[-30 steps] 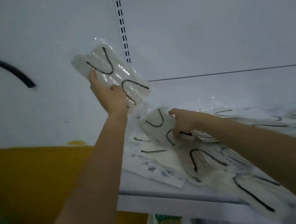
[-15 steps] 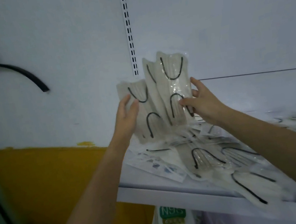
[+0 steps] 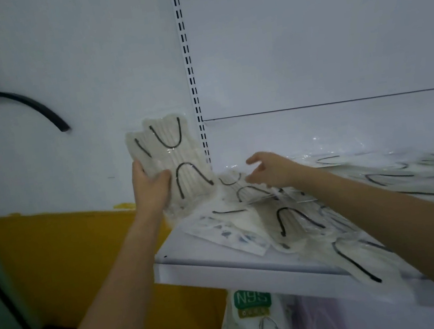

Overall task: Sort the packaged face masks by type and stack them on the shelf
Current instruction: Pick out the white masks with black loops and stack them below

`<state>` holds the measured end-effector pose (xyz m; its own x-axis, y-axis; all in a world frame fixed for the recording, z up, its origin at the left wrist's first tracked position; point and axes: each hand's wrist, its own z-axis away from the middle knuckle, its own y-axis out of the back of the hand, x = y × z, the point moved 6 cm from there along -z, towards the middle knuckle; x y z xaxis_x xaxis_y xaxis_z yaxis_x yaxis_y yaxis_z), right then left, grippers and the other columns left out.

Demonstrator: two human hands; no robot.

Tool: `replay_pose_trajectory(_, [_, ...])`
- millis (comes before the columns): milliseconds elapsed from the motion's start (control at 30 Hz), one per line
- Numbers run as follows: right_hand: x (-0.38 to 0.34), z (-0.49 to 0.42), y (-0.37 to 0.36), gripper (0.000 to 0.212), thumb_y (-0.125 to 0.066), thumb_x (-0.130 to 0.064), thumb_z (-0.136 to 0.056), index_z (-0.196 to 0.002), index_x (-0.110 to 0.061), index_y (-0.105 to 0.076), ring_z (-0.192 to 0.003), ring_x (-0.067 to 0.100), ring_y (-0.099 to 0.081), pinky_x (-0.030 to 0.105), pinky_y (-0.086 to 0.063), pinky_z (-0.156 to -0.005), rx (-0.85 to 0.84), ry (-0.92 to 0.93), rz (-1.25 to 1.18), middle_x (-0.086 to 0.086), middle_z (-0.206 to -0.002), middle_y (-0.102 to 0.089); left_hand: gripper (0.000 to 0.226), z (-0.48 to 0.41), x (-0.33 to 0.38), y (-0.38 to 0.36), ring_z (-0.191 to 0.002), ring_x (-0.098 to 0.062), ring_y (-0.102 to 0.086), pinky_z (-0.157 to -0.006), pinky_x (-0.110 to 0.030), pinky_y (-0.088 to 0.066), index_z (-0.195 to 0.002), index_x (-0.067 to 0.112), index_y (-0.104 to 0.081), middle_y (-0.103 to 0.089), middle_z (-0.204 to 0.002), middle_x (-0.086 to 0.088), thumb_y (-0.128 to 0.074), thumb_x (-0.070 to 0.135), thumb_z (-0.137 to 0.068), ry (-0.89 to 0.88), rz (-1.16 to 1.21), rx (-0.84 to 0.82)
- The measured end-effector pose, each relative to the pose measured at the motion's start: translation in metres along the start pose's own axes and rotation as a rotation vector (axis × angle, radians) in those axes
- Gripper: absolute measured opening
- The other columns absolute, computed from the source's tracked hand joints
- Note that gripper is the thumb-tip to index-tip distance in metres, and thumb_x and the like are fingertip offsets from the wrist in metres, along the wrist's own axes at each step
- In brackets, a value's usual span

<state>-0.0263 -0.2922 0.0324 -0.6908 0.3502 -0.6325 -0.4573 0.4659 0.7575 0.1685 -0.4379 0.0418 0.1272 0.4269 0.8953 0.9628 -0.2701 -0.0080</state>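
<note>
- Head view, centre left of the frame: the left hand (image 3: 151,186) grips a bundle (image 3: 173,159) of clear-wrapped cream masks with black loops. The thumb lies across the front and the fingers are clamped behind. The bundle stands upright off the shelf's left end, in front of the wall.
- Centre: the right hand (image 3: 270,169) hovers just over the pile (image 3: 294,217), fingers apart and loosely bent, holding nothing. Whether a fingertip touches the top pack I cannot tell.
- Centre to right: the pile lies loose and overlapping on the shelf (image 3: 220,269). Most of it looks like the same cream, black-looped kind. One printed pack (image 3: 229,234) with blue-grey marks lies at the pile's left edge, partly under the others.
- Lower centre: an N95 pack (image 3: 251,300) sits below the shelf.
- Top and upper left: a slotted rail (image 3: 186,56) runs up the wall, and a black hose (image 3: 17,98) curves beside it, well apart.
- Step in hand, as I judge it: gathering like masks into one bundle, with nothing stacked yet.
- Next move likely calls for pinching one cream pack off the top without dragging its slippery neighbours, then laying it flat against the bundle with the edges matched. The printed pack should stay out.
</note>
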Motion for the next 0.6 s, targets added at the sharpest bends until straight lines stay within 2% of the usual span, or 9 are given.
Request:
replay_pose_trajectory(133, [0.004,-0.01,-0.024,0.065,-0.062,-0.041,-0.086,-0.134,-0.005,-0.037,-0.119,0.029,-0.048,0.031,-0.04,-0.092,-0.107,-0.102,0.308,0.015,-0.134,-0.047,0.044,0.0,-0.018,0.018,-0.103,-0.021,-0.053,-0.083,-0.029,-0.044,-0.127,0.008,-0.043,-0.053,-0.113,-0.005,-0.055,-0.002,-0.086,0.054,-0.018,0.014])
replay_pose_trajectory(200, [0.006,-0.013,-0.025,0.068,-0.069,-0.037,-0.081,-0.131,-0.001,-0.039,-0.12,0.03,-0.047,0.033,-0.041,-0.093,-0.13,-0.16,0.334,0.016,-0.134,-0.047,0.058,0.001,-0.024,0.025,-0.116,-0.022,-0.05,-0.091,-0.029,-0.042,-0.137,0.011,-0.035,-0.049,-0.13,-0.007,-0.055,-0.004,-0.086,0.039,-0.028,0.012])
replay_pose_trajectory(267, [0.007,-0.016,-0.023,0.063,-0.069,-0.019,-0.082,-0.133,-0.002,-0.037,-0.121,0.031,-0.047,0.035,-0.042,-0.095,-0.07,-0.18,0.243,0.016,-0.135,-0.046,0.083,0.0,-0.025,0.031,-0.134,-0.015,-0.031,-0.106,-0.026,-0.032,-0.149,0.024,-0.01,-0.027,-0.15,0.0,-0.054,-0.008,-0.086,-0.02,-0.011,-0.007])
replay_pose_trajectory(300, [0.006,-0.017,-0.02,0.058,-0.063,-0.011,-0.084,-0.135,-0.004,-0.036,-0.122,0.031,-0.046,0.034,-0.041,-0.095,-0.006,-0.167,0.184,0.016,-0.136,-0.045,0.09,0.0,-0.024,0.033,-0.136,-0.008,-0.022,-0.108,-0.02,-0.025,-0.15,0.027,0.0,-0.016,-0.153,0.006,-0.052,-0.01,-0.086,-0.051,-0.025,-0.013])
replay_pose_trajectory(333, [0.005,-0.017,-0.016,0.054,-0.057,-0.006,-0.087,-0.137,-0.006,-0.036,-0.122,0.03,-0.045,0.031,-0.04,-0.094,0.069,-0.138,0.118,0.016,-0.137,-0.045,0.089,0.0,-0.023,0.035,-0.135,-0.003,-0.018,-0.105,-0.013,-0.022,-0.15,0.026,0.001,-0.015,-0.151,0.01,-0.05,-0.011,-0.087,-0.067,-0.059,-0.012])
replay_pose_trajectory(367, [0.003,-0.017,-0.008,0.05,-0.051,-0.003,-0.089,-0.137,-0.008,-0.038,-0.121,0.03,-0.046,0.028,-0.039,-0.091,0.153,-0.088,0.038,0.016,-0.135,-0.046,0.083,-0.002,-0.023,0.036,-0.134,-0.003,-0.02,-0.102,-0.01,-0.023,-0.15,0.023,-0.005,-0.019,-0.149,0.01,-0.048,-0.01,-0.087,-0.061,-0.101,-0.002])
replay_pose_trajectory(467, [-0.009,-0.008,0.021,0.047,-0.049,0.0,-0.089,-0.133,-0.013,-0.044,-0.104,0.024,-0.053,0.025,-0.045,-0.082,0.357,0.084,-0.236,0.012,-0.118,-0.054,0.062,-0.008,-0.024,0.032,-0.138,-0.018,-0.029,-0.11,-0.027,-0.028,-0.148,0.016,-0.026,-0.03,-0.149,-0.003,-0.048,0.002,-0.091,0.02,-0.195,0.047])
replay_pose_trajectory(533, [-0.019,0.003,0.038,0.046,-0.05,0.001,-0.089,-0.131,-0.017,-0.046,-0.093,0.018,-0.052,0.015,-0.05,-0.067,0.4,0.142,-0.407,0.006,-0.109,-0.051,0.059,-0.01,-0.018,0.02,-0.138,-0.02,-0.029,-0.112,-0.029,-0.027,-0.147,0.015,-0.028,-0.03,-0.149,-0.005,-0.048,0.007,-0.092,0.02,-0.191,0.022])
replay_pose_trajectory(600, [-0.025,0.012,0.044,0.045,-0.053,0.0,-0.089,-0.129,-0.021,-0.047,-0.089,0.016,-0.055,0.016,-0.05,-0.062,0.371,0.168,-0.572,0.007,-0.11,-0.051,0.057,-0.008,-0.009,0.003,-0.137,-0.018,-0.03,-0.107,-0.025,-0.027,-0.147,0.017,-0.027,-0.03,-0.149,-0.003,-0.048,0.011,-0.094,0.001,-0.156,-0.023])
